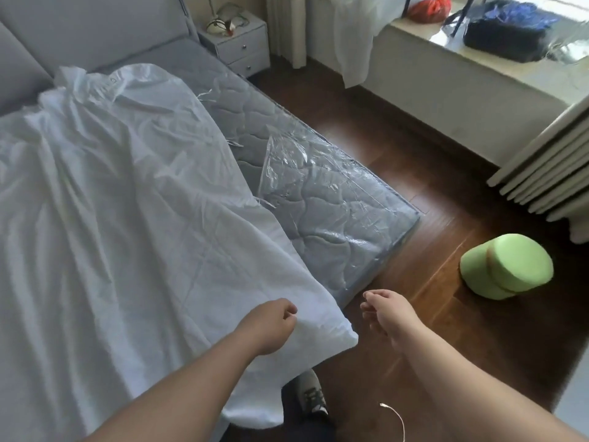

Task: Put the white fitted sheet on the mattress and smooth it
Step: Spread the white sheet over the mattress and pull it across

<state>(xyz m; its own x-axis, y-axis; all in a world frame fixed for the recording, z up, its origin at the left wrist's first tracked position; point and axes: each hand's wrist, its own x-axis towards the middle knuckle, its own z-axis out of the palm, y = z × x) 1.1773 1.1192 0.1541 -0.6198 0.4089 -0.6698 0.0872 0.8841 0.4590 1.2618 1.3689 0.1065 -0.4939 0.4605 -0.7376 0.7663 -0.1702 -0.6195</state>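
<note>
The white fitted sheet (pixel 127 212) lies rumpled across most of the grey quilted mattress (pixel 344 218), leaving the right strip and the near right corner bare. A clear plastic wrapper (pixel 296 167) lies on that bare part. My left hand (pixel 271 320) is over the sheet's near corner with fingers curled; whether it holds cloth is unclear. My right hand (pixel 385 314) hovers beside the mattress corner above the floor, fingers loosely curled and holding nothing.
A green round cushion stool (pixel 506 266) stands on the dark wooden floor (pixel 414 154) to the right. A grey nightstand (pixel 239 43) is by the headboard. A window ledge (pixel 462 78) with bags and a radiator (pixel 548 173) line the far right. My shoe (pixel 312 397) is below.
</note>
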